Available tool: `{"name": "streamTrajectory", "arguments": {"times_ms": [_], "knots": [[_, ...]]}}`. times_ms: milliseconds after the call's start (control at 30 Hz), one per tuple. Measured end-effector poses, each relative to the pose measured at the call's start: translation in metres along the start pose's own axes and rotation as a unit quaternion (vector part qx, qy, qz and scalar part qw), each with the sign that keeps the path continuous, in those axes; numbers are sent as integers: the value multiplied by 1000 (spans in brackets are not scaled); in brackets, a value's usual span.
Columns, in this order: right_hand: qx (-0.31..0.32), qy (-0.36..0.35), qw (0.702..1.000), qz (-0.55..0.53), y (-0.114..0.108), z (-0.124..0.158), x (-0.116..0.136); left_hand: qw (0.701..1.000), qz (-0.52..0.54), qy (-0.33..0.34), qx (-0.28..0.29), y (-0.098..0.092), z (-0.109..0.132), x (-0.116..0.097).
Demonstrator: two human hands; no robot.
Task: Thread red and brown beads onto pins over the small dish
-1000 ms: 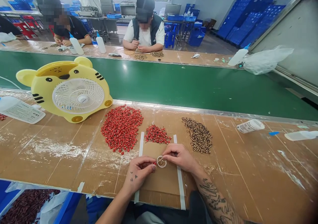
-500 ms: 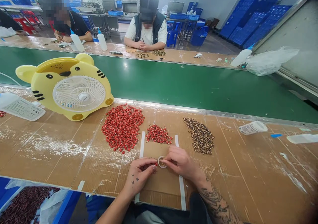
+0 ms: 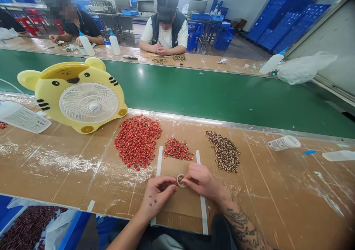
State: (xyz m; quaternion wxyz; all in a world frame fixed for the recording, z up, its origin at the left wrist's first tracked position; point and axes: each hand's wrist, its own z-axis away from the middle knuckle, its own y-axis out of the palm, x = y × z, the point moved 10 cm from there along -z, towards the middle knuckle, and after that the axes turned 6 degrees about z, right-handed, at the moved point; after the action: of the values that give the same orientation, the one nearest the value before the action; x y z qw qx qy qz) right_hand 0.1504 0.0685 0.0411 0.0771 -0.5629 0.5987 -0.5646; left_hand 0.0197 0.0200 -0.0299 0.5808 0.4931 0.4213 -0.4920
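Note:
My left hand (image 3: 159, 195) pinches a small red piece (image 3: 175, 183) between thumb and fingertips, just left of a small white ring (image 3: 178, 181). The ring is on a cardboard pad (image 3: 181, 205). My right hand (image 3: 201, 181) has its thumb and fingertips pressed together at the ring's right side, reaching over its opening; whatever they pinch is too small to make out. Beyond my hands lies a small heap of red pieces (image 3: 177, 149). A larger red heap (image 3: 138, 141) is to its left, and a heap of dark and gold beads (image 3: 224, 152) to its right.
A yellow tiger-faced fan (image 3: 83, 94) stands at the left, beside a white bottle (image 3: 24, 117) lying down. A white tub (image 3: 284, 143) lies on its side at the right. Past the green belt (image 3: 188, 89), co-workers (image 3: 165, 31) sit at another bench with bottles and bead heaps.
Both hands keep nearly the same pose at the ring. The view has shifted slightly. A co-worker at the far left has moved their hands apart.

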Motion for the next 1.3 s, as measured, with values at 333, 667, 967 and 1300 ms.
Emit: {"name": "streamTrajectory", "arguments": {"times_ms": [333,667,967,1300], "knots": [[-79,79,984,-136,-22,4,-11,1000,-21,-3,9,3,1,2],[-70,73,988,-118,-15,0,-5,1000,2,-17,15,4,1,6],[-95,109,987,-73,-15,4,-13,1000,9,-13,-1,1,-1,3],[-48,203,977,50,-32,17,-47,1000,21,-5,-9,0,-2,-2]]}}
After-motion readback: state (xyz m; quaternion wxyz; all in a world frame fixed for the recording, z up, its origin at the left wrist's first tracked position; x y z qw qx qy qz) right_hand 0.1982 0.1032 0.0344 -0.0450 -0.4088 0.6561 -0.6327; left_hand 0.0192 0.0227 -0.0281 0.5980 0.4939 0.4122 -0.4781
